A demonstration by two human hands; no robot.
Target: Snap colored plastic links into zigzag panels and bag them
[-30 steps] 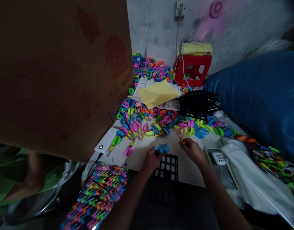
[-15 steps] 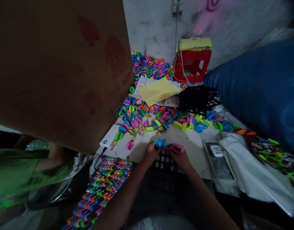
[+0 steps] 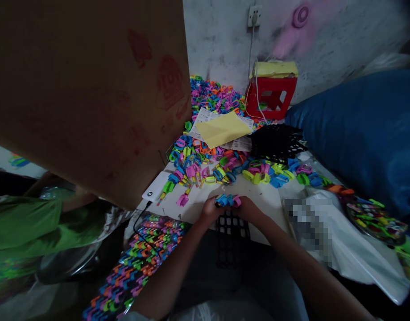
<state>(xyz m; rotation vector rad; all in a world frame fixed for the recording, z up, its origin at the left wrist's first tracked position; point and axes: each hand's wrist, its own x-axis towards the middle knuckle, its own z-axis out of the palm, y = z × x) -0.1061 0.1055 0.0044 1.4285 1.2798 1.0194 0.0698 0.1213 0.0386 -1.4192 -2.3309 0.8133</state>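
Note:
My left hand (image 3: 210, 208) is closed on the top left edge of a black plastic grid sheet (image 3: 232, 240), which hangs down toward my lap. Small blue plastic pieces (image 3: 225, 200) sit in a row along that top edge. At the right end of the row, my right hand (image 3: 247, 208) is closed on a pink plastic piece (image 3: 237, 201), against the blue ones. The fingertips of both hands are partly hidden behind the pieces. Beyond them on the white table (image 3: 205, 203), loose coloured plastic pieces (image 3: 191, 171) lie scattered.
A big cardboard box (image 3: 91, 98) stands at the left. Yellow paper (image 3: 223, 129) and stacked black grids (image 3: 276, 142) lie ahead. A filled grid (image 3: 134, 272) rests lower left. At right are a white plastic bag (image 3: 355, 249) and a blue sack (image 3: 362, 120). A person's green sleeve (image 3: 27, 223) shows at left.
My right hand has brought the pink piece left, up against the blue pieces at the grid's top edge. My left hand stays on the grid. The camera view has shifted slightly.

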